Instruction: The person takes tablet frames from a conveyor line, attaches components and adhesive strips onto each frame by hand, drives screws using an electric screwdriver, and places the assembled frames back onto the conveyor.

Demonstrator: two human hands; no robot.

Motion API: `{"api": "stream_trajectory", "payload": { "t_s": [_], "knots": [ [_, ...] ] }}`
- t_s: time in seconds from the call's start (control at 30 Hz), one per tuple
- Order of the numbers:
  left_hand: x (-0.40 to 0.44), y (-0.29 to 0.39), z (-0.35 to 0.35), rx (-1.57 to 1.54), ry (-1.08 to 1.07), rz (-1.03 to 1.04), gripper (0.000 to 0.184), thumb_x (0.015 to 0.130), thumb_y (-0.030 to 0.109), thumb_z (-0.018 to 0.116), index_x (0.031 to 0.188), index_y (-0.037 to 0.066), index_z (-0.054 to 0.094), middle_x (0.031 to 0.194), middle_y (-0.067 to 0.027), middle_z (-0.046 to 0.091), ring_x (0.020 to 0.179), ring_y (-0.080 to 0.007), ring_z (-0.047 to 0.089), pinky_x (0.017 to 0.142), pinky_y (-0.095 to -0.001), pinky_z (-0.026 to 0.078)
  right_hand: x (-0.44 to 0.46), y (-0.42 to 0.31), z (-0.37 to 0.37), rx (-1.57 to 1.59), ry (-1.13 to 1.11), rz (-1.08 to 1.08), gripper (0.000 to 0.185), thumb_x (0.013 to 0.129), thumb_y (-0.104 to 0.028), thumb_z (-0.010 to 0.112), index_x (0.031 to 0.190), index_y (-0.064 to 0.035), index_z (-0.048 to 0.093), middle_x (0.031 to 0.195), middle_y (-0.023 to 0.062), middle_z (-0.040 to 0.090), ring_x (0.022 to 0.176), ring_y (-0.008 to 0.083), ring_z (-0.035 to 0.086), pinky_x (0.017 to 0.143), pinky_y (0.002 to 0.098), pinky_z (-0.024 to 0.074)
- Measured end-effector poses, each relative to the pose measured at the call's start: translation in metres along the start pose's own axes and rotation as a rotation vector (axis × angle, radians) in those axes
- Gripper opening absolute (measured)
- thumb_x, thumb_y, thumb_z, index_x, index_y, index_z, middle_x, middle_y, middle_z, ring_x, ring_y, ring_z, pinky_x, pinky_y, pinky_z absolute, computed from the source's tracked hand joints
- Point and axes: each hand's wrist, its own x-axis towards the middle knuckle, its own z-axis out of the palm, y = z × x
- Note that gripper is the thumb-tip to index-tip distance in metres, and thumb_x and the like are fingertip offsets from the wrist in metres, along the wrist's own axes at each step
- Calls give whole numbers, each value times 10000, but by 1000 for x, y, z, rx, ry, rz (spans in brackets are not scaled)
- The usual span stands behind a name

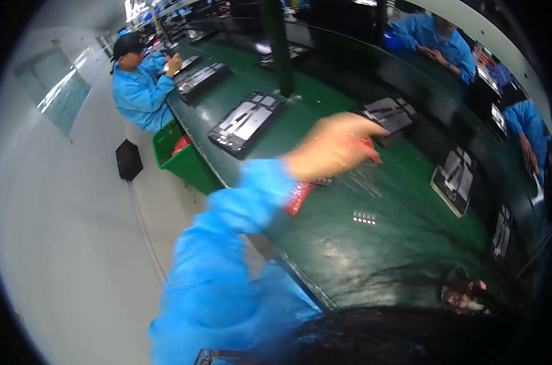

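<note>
My left hand (337, 146), blurred by motion, reaches in from the left over the green table (324, 249). Its fingers point right, and red material shows beside them; whether they hold it is unclear. Under the wrist a red plastic wrap (299, 198) sticks out. Thin clear strips (364, 182) lie just below the fingertips, and a small group of pale pieces (364, 217) is nearer to me. Beyond the fingers lies an opened black device (388, 115). My right hand is not visible.
More opened devices (247, 123) line the table, one at the right (454, 181). A green bin (188, 158) stands at the left edge near a person in blue (139, 91). A dark post (279, 48) rises behind. Other people in blue sit across. Dark hair covers the bottom.
</note>
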Motion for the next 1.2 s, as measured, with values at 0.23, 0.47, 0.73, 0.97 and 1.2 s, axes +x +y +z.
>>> {"api": "stream_trajectory", "payload": {
  "t_s": [0.23, 0.47, 0.73, 0.97, 1.2],
  "knots": [
    [-207, -204, -235, 509, -31, -533, 1024, 577, 156, 884, 1488, 135, 416, 1509, -160, 413, 1467, -333, 243, 1178, -427, 239, 25, -8, -41, 184, 66, 67, 321, 928, -114, 597, 1233, -60, 511, 686, -42, 418, 488, 32, 320, 431, 206, 218],
    [-224, -219, -200, 340, 310, -469, 516, 820, -24, 675, 1323, -2, 563, 1316, -108, 579, 1201, -217, 541, 1041, -325, 397, 29, -16, -32, 107, 118, 23, 306, 868, -2, 634, 1160, -40, 548, 716, -9, 432, 486, 62, 354, 403, 218, 292],
    [-271, -320, -259, -764, 444, -838, 486, 1034, 263, 487, 1423, -24, 439, 1449, -156, 461, 1346, -216, 428, 1149, -383, 313, 47, -6, -47, 73, 208, -75, 310, 840, -11, 664, 1128, -31, 550, 644, -4, 441, 445, 87, 392, 405, 259, 300],
    [-235, -200, -223, 232, 250, -625, 441, 873, -108, 530, 1294, 19, 542, 1141, -163, 597, 1001, -228, 581, 882, -327, 483, 48, 3, -54, 24, 195, -8, 289, 835, 31, 642, 1108, -3, 556, 622, 24, 482, 433, 98, 427, 397, 260, 339],
    [-158, -70, -115, 34, 696, -496, 346, 866, 57, 596, 1208, 5, 586, 1178, -154, 602, 1069, -234, 563, 939, -346, 443, 56, 10, -61, 2, 169, -30, 280, 847, 29, 649, 1107, 19, 547, 639, 33, 509, 445, 98, 452, 405, 257, 366]
  ]
}}
